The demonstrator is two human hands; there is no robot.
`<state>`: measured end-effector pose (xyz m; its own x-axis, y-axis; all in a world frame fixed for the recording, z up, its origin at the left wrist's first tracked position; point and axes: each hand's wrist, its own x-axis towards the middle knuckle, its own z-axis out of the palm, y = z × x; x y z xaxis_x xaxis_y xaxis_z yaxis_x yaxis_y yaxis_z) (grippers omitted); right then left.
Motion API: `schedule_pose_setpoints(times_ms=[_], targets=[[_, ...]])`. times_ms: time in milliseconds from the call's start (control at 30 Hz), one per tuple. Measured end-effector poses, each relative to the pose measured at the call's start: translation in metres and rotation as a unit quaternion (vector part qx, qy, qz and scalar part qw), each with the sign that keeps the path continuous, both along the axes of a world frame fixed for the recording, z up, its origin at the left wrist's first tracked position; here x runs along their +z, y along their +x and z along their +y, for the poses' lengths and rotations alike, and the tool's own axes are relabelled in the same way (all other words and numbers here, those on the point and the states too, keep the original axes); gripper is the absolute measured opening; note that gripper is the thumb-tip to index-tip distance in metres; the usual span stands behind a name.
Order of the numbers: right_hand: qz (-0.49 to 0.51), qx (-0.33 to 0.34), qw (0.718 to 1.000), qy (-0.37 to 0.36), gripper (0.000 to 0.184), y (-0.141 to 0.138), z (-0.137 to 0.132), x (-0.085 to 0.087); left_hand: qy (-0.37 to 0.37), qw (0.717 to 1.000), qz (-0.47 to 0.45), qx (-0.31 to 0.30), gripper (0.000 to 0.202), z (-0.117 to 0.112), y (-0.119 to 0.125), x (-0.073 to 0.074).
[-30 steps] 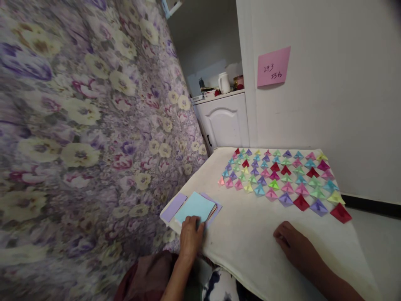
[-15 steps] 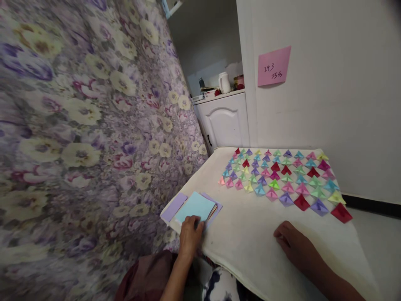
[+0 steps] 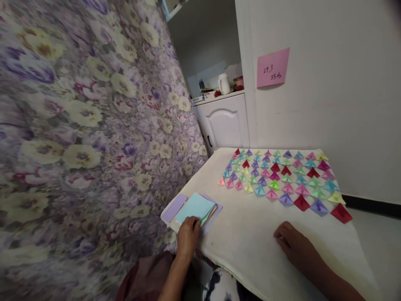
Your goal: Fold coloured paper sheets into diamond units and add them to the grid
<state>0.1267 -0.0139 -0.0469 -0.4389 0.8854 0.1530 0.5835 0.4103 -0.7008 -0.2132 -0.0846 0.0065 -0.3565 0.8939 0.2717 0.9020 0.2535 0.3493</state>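
At the near left of the table lies a stack of coloured paper sheets (image 3: 213,211) with a light blue sheet (image 3: 196,205) on top. My left hand (image 3: 188,234) is at the near edge of that sheet, fingers and thumb closed on its corner. The sheet's right side bows up a little, and green paper shows beneath it. My right hand (image 3: 291,242) rests on the white tabletop (image 3: 244,225), its fingers curled in with nothing visible in them. Beyond it stand rows of small folded paper pieces (image 3: 286,200) in many colours.
A purple paper strip (image 3: 174,207) lies left of the stack. A floral curtain (image 3: 94,146) hangs along the left side. Behind the table are a white cabinet (image 3: 224,121) with a white jug (image 3: 224,84) on it, and a wall with a pink note (image 3: 273,67).
My left hand has shifted slightly left and closed on the blue sheet's corner. That sheet's right side has risen, showing green beneath. My right hand has stayed in place.
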Motion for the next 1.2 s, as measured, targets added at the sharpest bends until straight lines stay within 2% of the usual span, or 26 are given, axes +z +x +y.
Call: schedule_pose_setpoints(times_ms=[167,300,367,433,467,500,567,633,667,700,833,967,1100,1200], targets=[[-0.002,0.003,1.000,-0.002,0.013,0.000,-0.002,0.002,0.035,0.999,0.010,0.006,0.019,-0.002,-0.003,0.005],[0.033,-0.016,0.999,-0.009,0.015,-0.001,-0.002,0.007,0.080,0.997,0.022,0.009,0.019,-0.007,0.000,0.015],[0.081,-0.023,0.995,-0.047,0.015,-0.003,-0.001,0.011,0.103,0.994,0.028,-0.008,0.017,-0.011,0.012,0.020],[0.162,-0.019,0.975,-0.151,0.020,-0.006,0.000,0.018,0.124,0.990,0.036,-0.051,0.016,-0.017,0.034,0.021],[0.215,-0.013,0.949,-0.230,0.024,-0.008,0.000,0.022,0.152,0.981,0.048,-0.112,0.017,-0.019,0.048,0.020],[0.274,-0.015,0.908,-0.316,0.030,-0.009,-0.001,0.025,0.168,0.967,0.061,-0.180,0.018,-0.022,0.062,0.019],[0.368,-0.020,0.808,-0.460,0.042,-0.012,-0.003,0.032,0.175,0.936,0.082,-0.293,0.020,-0.026,0.091,0.014],[0.415,0.014,0.733,-0.539,0.051,-0.013,-0.005,0.036,0.188,0.913,0.093,-0.351,0.019,-0.029,0.114,0.009],[0.422,0.030,0.711,-0.562,0.056,-0.013,-0.007,0.037,0.186,0.903,0.101,-0.374,0.019,-0.029,0.122,0.008],[0.426,0.044,0.701,-0.570,0.058,-0.013,-0.009,0.037,0.186,0.897,0.109,-0.387,0.019,-0.029,0.128,0.007],[0.466,0.053,0.707,-0.529,0.043,-0.016,-0.016,0.038,0.174,0.876,0.139,-0.428,0.017,-0.029,0.136,0.007],[0.482,0.066,0.730,-0.481,0.031,-0.023,-0.021,0.041,0.190,0.862,0.159,-0.443,0.014,-0.031,0.137,0.007],[0.481,0.055,0.747,-0.456,0.027,-0.026,-0.022,0.043,0.206,0.865,0.162,-0.428,0.014,-0.032,0.137,0.006],[0.496,0.048,0.752,-0.431,0.029,-0.025,-0.020,0.042,0.214,0.876,0.162,-0.402,0.022,-0.032,0.135,0.002]])
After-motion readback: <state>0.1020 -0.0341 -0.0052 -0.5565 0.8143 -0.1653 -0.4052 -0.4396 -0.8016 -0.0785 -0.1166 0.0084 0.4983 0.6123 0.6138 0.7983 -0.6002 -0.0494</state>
